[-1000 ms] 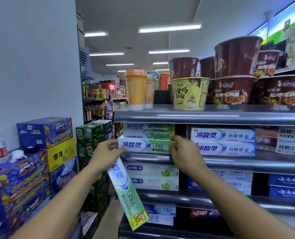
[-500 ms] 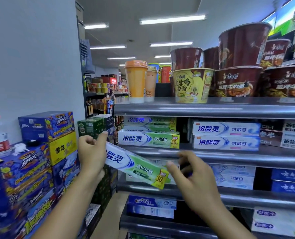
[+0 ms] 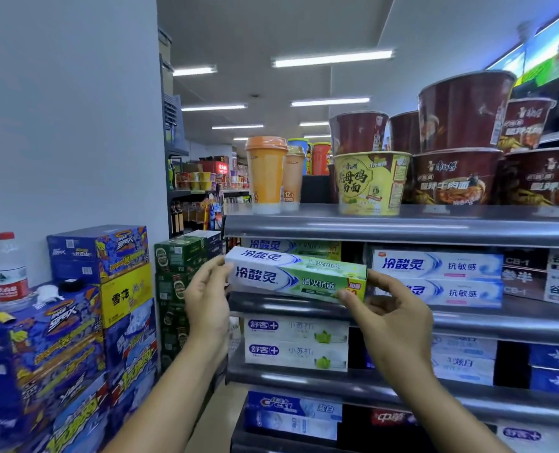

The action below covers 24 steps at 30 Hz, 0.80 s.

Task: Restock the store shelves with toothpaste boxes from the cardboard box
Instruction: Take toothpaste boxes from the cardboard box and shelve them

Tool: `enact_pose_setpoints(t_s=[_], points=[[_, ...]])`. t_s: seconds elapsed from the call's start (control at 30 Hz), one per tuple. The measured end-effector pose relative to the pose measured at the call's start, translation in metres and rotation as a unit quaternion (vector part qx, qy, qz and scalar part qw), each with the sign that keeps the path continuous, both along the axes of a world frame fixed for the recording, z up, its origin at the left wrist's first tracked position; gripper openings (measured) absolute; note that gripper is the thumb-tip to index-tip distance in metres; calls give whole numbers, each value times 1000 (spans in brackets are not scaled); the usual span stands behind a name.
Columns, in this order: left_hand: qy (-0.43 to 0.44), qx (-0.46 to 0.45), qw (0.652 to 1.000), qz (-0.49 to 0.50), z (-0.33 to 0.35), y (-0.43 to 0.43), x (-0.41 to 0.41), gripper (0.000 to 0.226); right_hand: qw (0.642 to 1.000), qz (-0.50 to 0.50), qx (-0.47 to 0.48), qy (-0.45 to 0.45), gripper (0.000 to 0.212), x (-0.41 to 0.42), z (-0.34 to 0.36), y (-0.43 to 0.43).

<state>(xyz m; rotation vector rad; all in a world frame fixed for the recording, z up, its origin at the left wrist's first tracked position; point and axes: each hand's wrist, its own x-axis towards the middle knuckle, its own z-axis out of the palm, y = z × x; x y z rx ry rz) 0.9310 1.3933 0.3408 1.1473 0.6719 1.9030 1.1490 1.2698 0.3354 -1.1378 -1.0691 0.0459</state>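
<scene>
**Toothpaste box lifted level with the shelf**

Raised from the low tilt of half a second ago, when one hand alone held it, the green-and-white toothpaste box (image 3: 296, 277) is now level at the left end of the second shelf (image 3: 500, 322), in front of a matching box stacked there. Whether it rests on the steel cannot be told.

Head view: the left hand (image 3: 208, 300) grips the box's left end with curled fingers. The right hand (image 3: 392, 318), which was reaching open-fingered a moment earlier, pinches the right end between thumb and fingertips. Just beside the box to the right are two blue-and-white toothpaste boxes (image 3: 435, 277), one on top of the other.

On the top shelf (image 3: 402, 225) are an orange cup (image 3: 265, 174), a yellow noodle bowl (image 3: 371, 181) and brown noodle bowls (image 3: 456, 176), some of them stacked. The lower shelves carry more toothpaste, including white boxes with green print (image 3: 296, 343). To the left, against a white wall (image 3: 65, 109), blue, yellow and green cartons (image 3: 98, 253) are piled high, with a water bottle (image 3: 10, 269) on top. Strip lights (image 3: 332, 58) run along the ceiling above the aisle.
</scene>
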Motion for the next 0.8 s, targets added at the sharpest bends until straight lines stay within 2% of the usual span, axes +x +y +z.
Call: enact_pose_setpoints(t_s=[0.1, 0.17, 0.27, 0.33, 0.4, 0.47, 0.53, 0.6, 0.73, 0.8], points=[[57, -6, 998, 1, 0, 13, -1, 36, 1000, -6, 6, -28, 52, 3, 5, 12], [88, 3, 996, 28, 0, 23, -2, 41, 999, -7, 22, -43, 49, 4, 8, 20], [119, 12, 991, 61, 2, 38, -4, 38, 996, -21, 43, -71, 47, 3, 14, 32], [139, 18, 986, 88, 4, 44, -3, 34, 990, -66, 40, -120, 38, 4, 18, 41], [171, 18, 977, 128, 3, 52, 0, 31, 970, -146, 0, -196, 32, 5, 22, 49], [182, -1, 972, 146, 1, 58, 1, 17, 957, -163, -70, -231, 37, 5, 26, 58], [200, -7, 967, 157, -2, 62, 0, 24, 965, -125, -112, -203, 39, 5, 30, 63], [210, -5, 964, 160, -4, 66, -4, 30, 972, -106, -114, -174, 33, 6, 33, 64], [180, -36, 976, 121, -7, 72, -11, 37, 985, -46, -128, -110, 27, 12, 32, 65], [184, -38, 976, 110, -8, 72, -13, 44, 983, -56, -142, -101, 27, 15, 31, 68]])
